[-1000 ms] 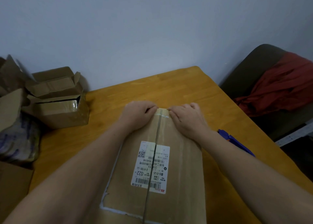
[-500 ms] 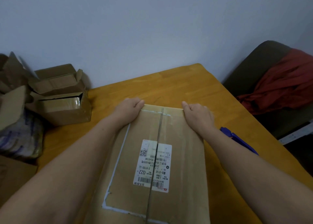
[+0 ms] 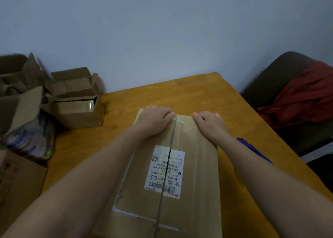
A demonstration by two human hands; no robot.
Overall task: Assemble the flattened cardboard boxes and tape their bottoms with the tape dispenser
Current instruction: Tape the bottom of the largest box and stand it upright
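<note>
So here's where it's at: one cardboard box [image 3: 201,201] sits dead centre on the worktop [image 3: 198,93], popped into shape with its two flaps [image 3: 196,147] folded down flat and meeting at a seam [image 3: 172,133] that runs from 6 to 12 o'clock, straight through an old shipping label [image 3: 158,174]. The left hand [image 3: 155,119] and right hand [image 3: 209,122] are both palm-down on the far end of the box at 12 o'clock, one on each side of the seam. Neither is holding anything loose, and the fingertips dip past the far edge, so I can't tell if they're hooking it or just pressing. The blue tape dispenser [image 3: 254,149] is lying on the worktop at 3 o'clock of the box, half hidden behind the right forearm, in nobody's hand. My read is that folding is done on this one, but the seam looks like a dark open line, so the taping is yet to come. A few other cardboard boxes [image 3: 79,115] are stood up at 10 o'clock; can't see whether their bottoms are taped.
</note>
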